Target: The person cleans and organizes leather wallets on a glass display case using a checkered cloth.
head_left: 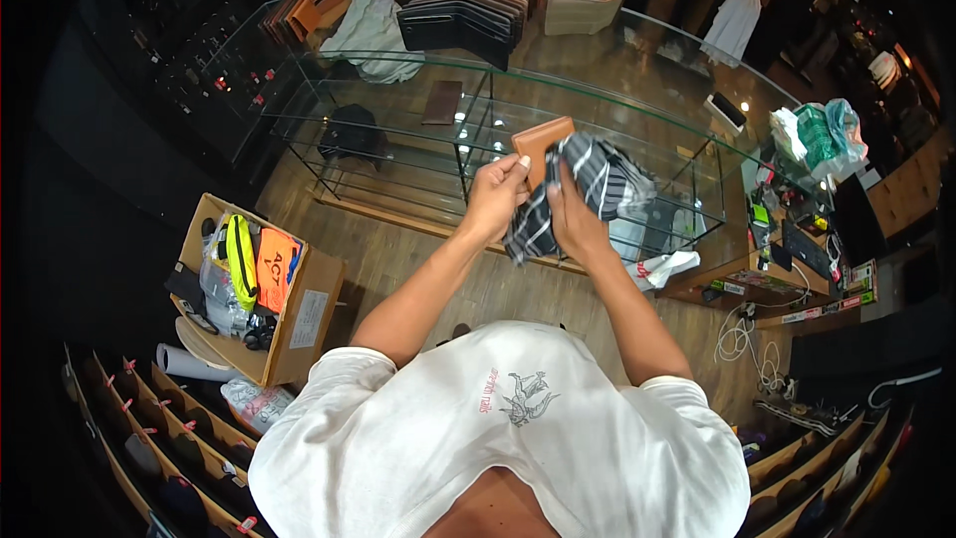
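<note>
My left hand (495, 199) is closed on a tan leather wallet (543, 137), with the thumb and fingers pinching its left edge. A dark cloth with pale stripes (601, 177) is bunched in my right hand (578, 221) and pressed against the wallet's right side. The cloth hides part of the wallet, and its right end is slightly blurred. Both hands are held in front of a glass display case (398, 62). On its top, a row of black and brown wallets (473, 5) stands overlapping, beside a crumpled pale cloth (373, 35).
At the left stands an open cardboard box (311, 319) with bright yellow and orange items. A dark brown flat item (442, 103) lies in the case. Green and white plastic bags (827, 134) sit at the right, above a cluttered desk. White cables (742, 344) trail on the wooden floor.
</note>
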Motion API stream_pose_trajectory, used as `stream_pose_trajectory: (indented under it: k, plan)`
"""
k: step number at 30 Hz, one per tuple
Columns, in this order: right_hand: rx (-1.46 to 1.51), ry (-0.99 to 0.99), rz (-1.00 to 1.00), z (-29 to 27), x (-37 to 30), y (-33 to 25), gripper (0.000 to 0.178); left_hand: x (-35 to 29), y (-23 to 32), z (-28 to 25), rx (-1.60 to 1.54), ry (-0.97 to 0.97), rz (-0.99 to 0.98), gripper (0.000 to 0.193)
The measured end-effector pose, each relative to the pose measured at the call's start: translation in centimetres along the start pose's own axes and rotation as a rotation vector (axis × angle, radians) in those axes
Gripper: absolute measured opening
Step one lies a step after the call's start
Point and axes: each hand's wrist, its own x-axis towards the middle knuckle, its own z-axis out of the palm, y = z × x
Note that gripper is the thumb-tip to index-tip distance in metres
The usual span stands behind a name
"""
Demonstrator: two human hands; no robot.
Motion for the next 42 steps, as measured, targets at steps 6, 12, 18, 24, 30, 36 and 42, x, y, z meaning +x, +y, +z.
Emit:
stream_pose_trajectory:
  k: [6,12,18,24,30,36,42]
  plan:
    - [-0.436,0.076,-0.328,1.0,-0.9,-2.1,0.064,-0.2,1.4,-1.8,-0.204,-0.172,-0.007,0.031]
    - [-0.029,0.203,-0.165,2.1,-2.4,0.9,0.057,-1.9,3.1,2.9,0.494,0.117,0.363,0.039]
    - [-0.028,0.425,0.033,0.9,-1.6,1.6,0.032,-2.3,3.4,2.5,0.533,0.142,0.384,0.053]
    - [0.074,0.618,0.095,-2.2,-0.7,4.2,0.041,-1.2,0.9,-1.7,0.334,0.247,0.483,0.074]
    - [0.134,0.497,0.381,-0.8,-1.0,5.6,0.054,-2.7,-0.4,-1.4,-0.215,0.099,-0.143,0.046]
    - [-0.085,0.407,0.284,-1.6,0.4,4.5,0.053,-3.8,0.9,-1.1,0.000,-0.205,-0.196,0.044]
    - [0.507,0.447,0.243,-1.0,6.3,11.4,0.052,-3.7,-0.1,1.0,0.115,-0.218,-0.082,0.046]
